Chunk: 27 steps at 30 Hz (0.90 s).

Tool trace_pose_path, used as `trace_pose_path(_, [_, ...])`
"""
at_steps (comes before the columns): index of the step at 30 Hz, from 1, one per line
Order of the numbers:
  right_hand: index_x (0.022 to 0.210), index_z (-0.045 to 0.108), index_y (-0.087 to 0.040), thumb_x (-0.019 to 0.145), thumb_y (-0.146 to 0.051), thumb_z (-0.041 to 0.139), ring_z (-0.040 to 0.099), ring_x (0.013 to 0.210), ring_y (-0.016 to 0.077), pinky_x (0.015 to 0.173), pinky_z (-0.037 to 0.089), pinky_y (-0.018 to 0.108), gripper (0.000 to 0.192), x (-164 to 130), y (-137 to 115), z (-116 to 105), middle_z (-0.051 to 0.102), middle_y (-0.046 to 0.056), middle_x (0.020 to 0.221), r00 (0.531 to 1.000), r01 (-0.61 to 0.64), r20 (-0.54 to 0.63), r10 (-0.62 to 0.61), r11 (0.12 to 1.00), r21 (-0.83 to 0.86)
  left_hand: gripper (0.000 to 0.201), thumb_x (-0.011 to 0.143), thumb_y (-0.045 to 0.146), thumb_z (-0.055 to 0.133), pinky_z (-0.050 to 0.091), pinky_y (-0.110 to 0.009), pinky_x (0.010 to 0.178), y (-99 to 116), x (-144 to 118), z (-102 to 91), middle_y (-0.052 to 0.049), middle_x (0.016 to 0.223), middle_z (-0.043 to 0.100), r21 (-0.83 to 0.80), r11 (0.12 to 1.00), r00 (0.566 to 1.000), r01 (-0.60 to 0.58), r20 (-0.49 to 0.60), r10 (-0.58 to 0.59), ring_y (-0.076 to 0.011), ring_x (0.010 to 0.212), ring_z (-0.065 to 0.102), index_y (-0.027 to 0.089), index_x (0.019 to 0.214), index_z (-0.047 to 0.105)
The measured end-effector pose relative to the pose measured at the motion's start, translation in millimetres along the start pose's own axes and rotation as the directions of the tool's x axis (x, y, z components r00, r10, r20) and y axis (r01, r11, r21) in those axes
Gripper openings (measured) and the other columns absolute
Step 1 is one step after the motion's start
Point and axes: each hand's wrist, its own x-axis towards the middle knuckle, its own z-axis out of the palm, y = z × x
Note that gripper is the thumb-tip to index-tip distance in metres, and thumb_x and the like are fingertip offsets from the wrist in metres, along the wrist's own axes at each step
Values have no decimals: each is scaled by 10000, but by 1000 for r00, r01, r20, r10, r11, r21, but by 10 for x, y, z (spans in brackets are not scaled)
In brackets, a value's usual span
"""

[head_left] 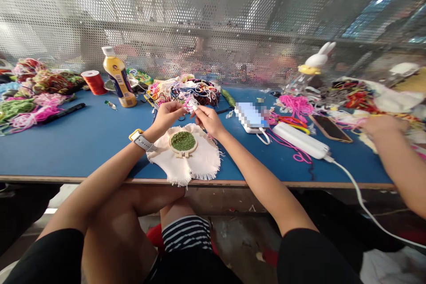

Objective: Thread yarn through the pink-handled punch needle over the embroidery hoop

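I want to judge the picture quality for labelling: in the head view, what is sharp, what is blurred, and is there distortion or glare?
Head view: the hands and the embroidery hoop are sharp; the table edge bows from wide-angle distortion; the power bank is partly pixelated; behind the mesh screen all is hazy, with lamp glare above.

Embroidery hoop point(183, 142) on cloth point(203, 162) at table point(83, 142) front edge, bottle point(119, 77) behind-left, power bank point(301, 140) right.
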Motion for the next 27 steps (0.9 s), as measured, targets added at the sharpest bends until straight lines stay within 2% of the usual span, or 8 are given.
trace_pose_path(3, [657,590,-182,889,-509,480,392,474,91,461,311,226,416,-14,-26,-1,452,-30,515,999,11,-45,-12,1000,-26,187,663,313,731,391,-223,527,-9,2,-5,0,562,591,2,1000,999,-7,-32,7,-97,524,505,140,634,669])
trace_pose_path(7, [550,523,-193,883,-498,475,401,473,101,456,303,231,454,-16,-28,7,434,-20,474,996,10,-87,-17,997,-79,198,680,336,739,394,-218,501,-30,6,-14,-15,588,618,22,1000,998,-22,-62,23,-107,534,531,146,664,683])
trace_pose_path(13, [505,509,-189,880,-519,470,408,428,93,466,307,235,501,-17,10,17,439,-27,426,989,24,-138,-46,987,-159,214,671,345,755,394,-205,480,-30,18,-9,-14,582,621,19,1000,997,-11,-78,13,-96,515,526,144,654,683])
trace_pose_path(17, [477,519,-182,891,-533,458,433,406,94,461,317,233,547,-25,9,6,457,-22,400,985,25,-164,-57,981,-194,260,653,392,782,417,-204,487,5,10,7,-16,613,642,-47,999,999,21,-28,-23,-96,529,552,149,680,690])
trace_pose_path(21, [475,526,-181,881,-544,482,424,367,87,423,315,227,547,-25,-14,-4,461,-25,388,978,3,-204,-32,990,-142,300,652,416,796,428,-190,490,40,-8,7,-8,642,642,-153,983,995,98,31,-95,-101,578,605,151,751,695])
trace_pose_path(24, [484,548,-177,865,-541,509,389,313,74,374,295,226,528,-25,-34,1,466,-31,382,977,-28,-212,9,996,-85,297,649,371,813,442,-174,482,53,-16,6,4,653,626,-314,921,972,231,125,-201,-102,604,628,153,778,659])
trace_pose_path(27, [479,557,-172,851,-538,529,375,290,67,341,281,219,522,-30,-55,15,466,-34,375,975,-57,-216,46,997,-48,258,685,312,786,432,-155,448,60,-22,10,-6,732,642,-436,846,948,306,222,-229,-86,596,622,143,801,630])
